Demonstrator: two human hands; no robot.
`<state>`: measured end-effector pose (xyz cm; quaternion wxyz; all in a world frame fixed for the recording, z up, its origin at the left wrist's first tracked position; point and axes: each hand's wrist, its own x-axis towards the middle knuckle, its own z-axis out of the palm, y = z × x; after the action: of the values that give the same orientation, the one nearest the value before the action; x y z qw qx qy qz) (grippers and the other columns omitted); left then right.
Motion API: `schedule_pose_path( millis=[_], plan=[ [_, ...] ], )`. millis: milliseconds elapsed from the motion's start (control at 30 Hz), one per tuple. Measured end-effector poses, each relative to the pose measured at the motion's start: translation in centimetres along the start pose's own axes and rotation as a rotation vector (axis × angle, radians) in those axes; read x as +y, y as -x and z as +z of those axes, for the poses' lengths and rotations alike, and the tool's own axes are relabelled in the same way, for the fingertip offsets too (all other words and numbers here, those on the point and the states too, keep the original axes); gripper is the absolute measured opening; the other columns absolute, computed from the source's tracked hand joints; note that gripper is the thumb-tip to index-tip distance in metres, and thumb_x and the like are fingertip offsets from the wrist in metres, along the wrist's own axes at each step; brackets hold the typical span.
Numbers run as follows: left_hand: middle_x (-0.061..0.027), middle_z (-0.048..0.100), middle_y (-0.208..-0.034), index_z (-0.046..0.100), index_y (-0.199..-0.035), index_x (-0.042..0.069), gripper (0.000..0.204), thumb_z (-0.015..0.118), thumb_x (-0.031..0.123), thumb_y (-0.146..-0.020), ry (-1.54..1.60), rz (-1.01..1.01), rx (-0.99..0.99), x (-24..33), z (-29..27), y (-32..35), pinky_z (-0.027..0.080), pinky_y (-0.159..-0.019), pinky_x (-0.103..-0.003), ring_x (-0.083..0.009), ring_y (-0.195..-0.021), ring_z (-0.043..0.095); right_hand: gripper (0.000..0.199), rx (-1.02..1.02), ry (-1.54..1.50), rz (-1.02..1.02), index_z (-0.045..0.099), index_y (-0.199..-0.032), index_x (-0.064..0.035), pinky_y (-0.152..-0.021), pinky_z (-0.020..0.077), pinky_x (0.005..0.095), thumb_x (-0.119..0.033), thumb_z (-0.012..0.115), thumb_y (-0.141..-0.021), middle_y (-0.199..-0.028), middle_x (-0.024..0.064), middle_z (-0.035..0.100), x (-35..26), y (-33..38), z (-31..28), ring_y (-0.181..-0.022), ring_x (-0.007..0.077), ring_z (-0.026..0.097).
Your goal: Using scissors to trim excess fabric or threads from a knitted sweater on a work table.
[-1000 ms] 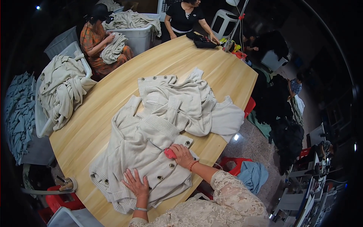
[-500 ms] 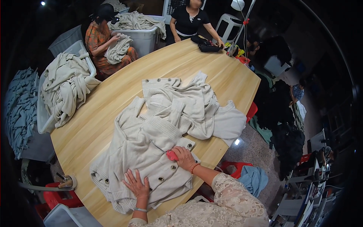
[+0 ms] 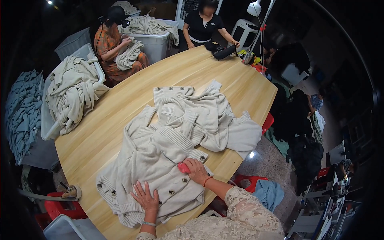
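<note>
Left hand [image 3: 146, 199] flat, palm down, fingers spread, pressed on lower front of cream cardigan [image 3: 154, 168]; forearm enters from lower edge, bracelet at wrist. Right hand [image 3: 196, 169] curled shut around small red tool [image 3: 183, 167], tip against knit beside buttons near front edge; wrist bent, lace sleeve [image 3: 244, 216] behind. Cardigan spread on near end of wooden table [image 3: 120, 108], overlapping second cream sweater [image 3: 208, 116] lying farther along. Two other people at far end handling more knitwear.
</note>
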<state>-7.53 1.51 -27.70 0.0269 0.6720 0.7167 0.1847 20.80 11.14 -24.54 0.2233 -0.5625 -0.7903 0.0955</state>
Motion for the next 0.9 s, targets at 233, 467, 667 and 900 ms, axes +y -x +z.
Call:
schedule_pose_path(
  millis=[233,467,667,900],
  plan=[
    [-0.0198,0.027,-0.157,0.047,-0.141,0.012,0.064,0.062,0.039,-0.085,0.016,-0.001,0.002,-0.01,-0.17,0.07,0.006,-0.114,-0.065,-0.0414,-0.145,0.021,0.045,0.003,-0.002,-0.007,0.056,-0.119,-0.0084,-0.089,0.0459,0.0404,-0.015,0.068,-0.076,-0.118,0.0097,0.057,-0.05,0.03,0.07,-0.104,0.0306,0.057],
    [-0.02,0.028,-0.156,0.047,-0.141,0.012,0.063,0.062,0.04,-0.086,0.033,-0.011,-0.002,0.14,-0.33,-0.05,0.006,-0.114,-0.065,-0.0415,-0.145,0.022,0.046,-0.006,0.009,-0.001,0.056,-0.119,-0.0082,-0.091,0.0455,0.0409,-0.012,0.067,-0.075,-0.118,0.01,0.057,0.08,0.04,0.22,-0.104,0.0311,0.056],
    [-0.02,0.03,-0.155,0.047,-0.141,0.012,0.063,0.062,0.04,-0.086,0.027,-0.009,0.013,0.05,-0.37,0.0,0.007,-0.114,-0.065,-0.0414,-0.145,0.022,0.046,-0.017,0.01,-0.008,0.056,-0.119,-0.0082,-0.09,0.0457,0.0411,-0.011,0.066,-0.075,-0.119,0.0105,0.057,-0.12,-0.05,0.0,-0.104,0.0313,0.056],
    [-0.0196,0.03,-0.155,0.048,-0.141,0.013,0.064,0.063,0.041,-0.086,0.038,-0.01,0.013,0.07,-0.4,0.14,0.008,-0.114,-0.065,-0.0412,-0.145,0.023,0.051,-0.013,0.007,-0.008,0.055,-0.122,-0.0106,-0.088,0.0453,0.0416,-0.01,0.067,-0.072,-0.122,0.0092,0.055,0.22,0.16,0.44,-0.105,0.0305,0.055]
  ],
)
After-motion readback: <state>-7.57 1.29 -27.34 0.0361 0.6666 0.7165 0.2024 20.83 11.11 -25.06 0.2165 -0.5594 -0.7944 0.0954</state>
